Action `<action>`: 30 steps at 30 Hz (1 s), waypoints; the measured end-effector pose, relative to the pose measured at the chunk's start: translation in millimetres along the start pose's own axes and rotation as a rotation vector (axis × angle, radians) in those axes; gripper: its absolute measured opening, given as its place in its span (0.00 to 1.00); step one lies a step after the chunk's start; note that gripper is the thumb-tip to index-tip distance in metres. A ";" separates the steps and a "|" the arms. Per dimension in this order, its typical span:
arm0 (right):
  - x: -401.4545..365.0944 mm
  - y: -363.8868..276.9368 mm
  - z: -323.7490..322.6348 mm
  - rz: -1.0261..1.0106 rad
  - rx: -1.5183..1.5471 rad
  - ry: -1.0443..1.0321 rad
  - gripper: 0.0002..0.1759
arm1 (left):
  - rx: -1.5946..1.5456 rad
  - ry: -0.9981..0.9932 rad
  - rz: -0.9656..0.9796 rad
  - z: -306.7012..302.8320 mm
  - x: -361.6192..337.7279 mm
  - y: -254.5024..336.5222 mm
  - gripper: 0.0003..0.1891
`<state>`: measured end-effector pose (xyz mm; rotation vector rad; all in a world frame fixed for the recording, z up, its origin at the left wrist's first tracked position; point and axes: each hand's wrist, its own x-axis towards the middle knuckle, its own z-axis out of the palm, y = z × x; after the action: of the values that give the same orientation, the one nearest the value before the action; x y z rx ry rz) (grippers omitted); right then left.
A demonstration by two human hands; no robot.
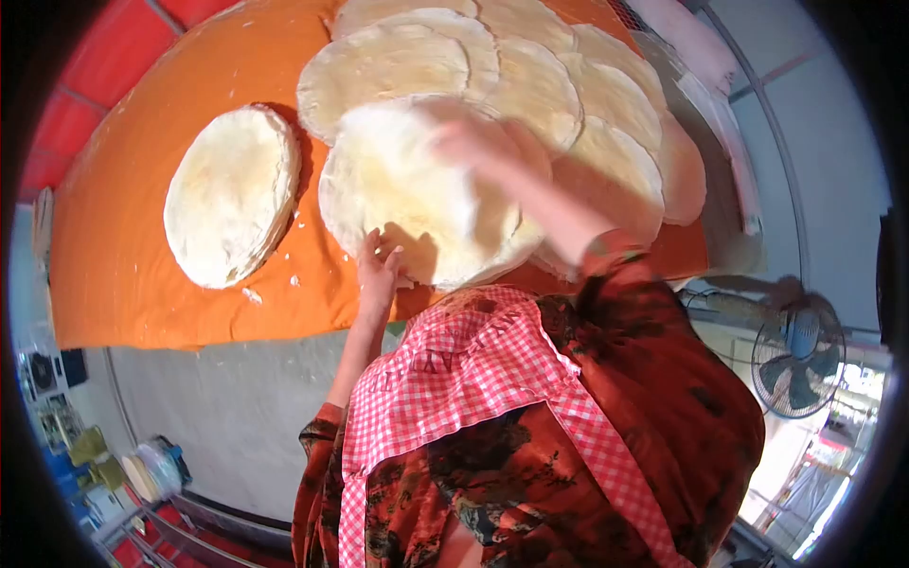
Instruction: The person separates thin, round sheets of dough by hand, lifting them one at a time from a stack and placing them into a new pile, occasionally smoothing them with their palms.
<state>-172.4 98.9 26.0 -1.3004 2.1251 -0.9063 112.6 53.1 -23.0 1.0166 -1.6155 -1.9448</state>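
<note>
A large round thin flatbread (407, 189) lies on the orange cloth (123, 265), overlapping other flatbreads. My left hand (379, 270) is at its near edge, fingers pinching the rim. My right hand (473, 142) is blurred by motion and lies flat, fingers spread, on top of the same flatbread near its far side. My forearm (568, 222) crosses the right part of the bread. I wear a red patterned garment and a red-and-white checked apron (454, 369).
A stack of round flatbreads (232, 194) sits alone at the left of the cloth. Several overlapping flatbreads (568, 85) cover the far and right part. An electric fan (795, 350) stands at the right. Grey floor (227, 407) lies below the cloth's near edge.
</note>
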 end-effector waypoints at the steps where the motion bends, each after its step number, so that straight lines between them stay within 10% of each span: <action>1: -4.0 22.5 -39.8 0.132 0.650 0.129 0.06 | 0.019 -0.006 0.000 -1.1 -1.1 1.1 0.27; 3: 11.3 59.9 -150.3 0.118 0.328 0.130 0.11 | 0.060 -0.022 -0.003 -5.4 -3.3 1.3 0.25; 4: -10.9 11.2 -180.0 0.208 0.464 0.342 0.14 | 0.239 0.149 0.100 -9.8 -5.5 0.7 0.24; 7: -8.7 -61.7 -251.1 0.039 0.408 0.070 0.15 | 0.785 0.660 0.401 -28.4 -1.2 1.9 0.22; 9: 8.1 -81.3 -254.0 -0.139 0.009 0.171 0.12 | 0.481 0.575 0.194 -39.4 5.4 -13.5 0.22; 15: -5.3 -160.5 -77.4 0.078 -0.290 -0.162 0.19 | 0.071 0.410 -0.077 -40.8 11.5 8.1 0.08; 19: 5.2 -49.5 114.7 -0.017 -0.482 -0.216 0.22 | 0.214 0.466 0.091 -43.3 24.8 -9.7 0.05; 22: -48.6 -154.9 80.2 0.048 -0.556 -0.300 0.20 | 0.325 0.471 0.200 -39.4 20.1 -5.2 0.05; 30: -11.1 -109.2 139.7 0.073 -0.285 -0.211 0.20 | 0.239 0.408 0.273 -24.9 18.3 10.1 0.06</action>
<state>-7.6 33.3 15.7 -1.3755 2.1713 -0.4246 118.0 21.2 -19.7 1.1254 -1.6661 -1.2916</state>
